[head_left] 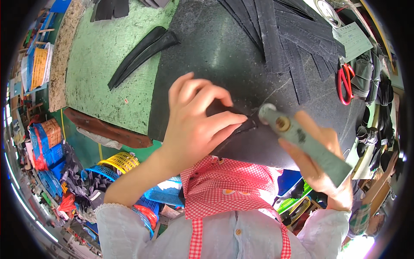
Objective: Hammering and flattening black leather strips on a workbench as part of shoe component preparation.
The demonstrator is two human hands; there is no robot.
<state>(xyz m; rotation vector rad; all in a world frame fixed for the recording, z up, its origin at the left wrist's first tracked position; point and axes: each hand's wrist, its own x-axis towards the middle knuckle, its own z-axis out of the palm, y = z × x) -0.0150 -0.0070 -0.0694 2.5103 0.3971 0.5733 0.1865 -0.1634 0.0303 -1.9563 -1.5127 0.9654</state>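
My left hand (198, 114) is bent over a small black leather-like piece (246, 127) on the dark work mat (202, 56). Its thumb and index finger pinch the piece near its edge, and the palm and fingers hide much of it. To the right, my right hand (311, 170) is wrapped round a hammer (321, 153) with a long grey-green metal head. The round striking face is raised just beside the fingertips of my left hand, apart from them. Most of the hammer's handle is hidden behind its head and my fingers.
A pile of black strips (297, 39) covers the far right of the mat. Red-handled scissors (344, 84) lie near a paper slip (351, 41). Two long black pieces (142, 54) rest across the green tabletop (103, 73). Below the left edge are plastic baskets (120, 162).
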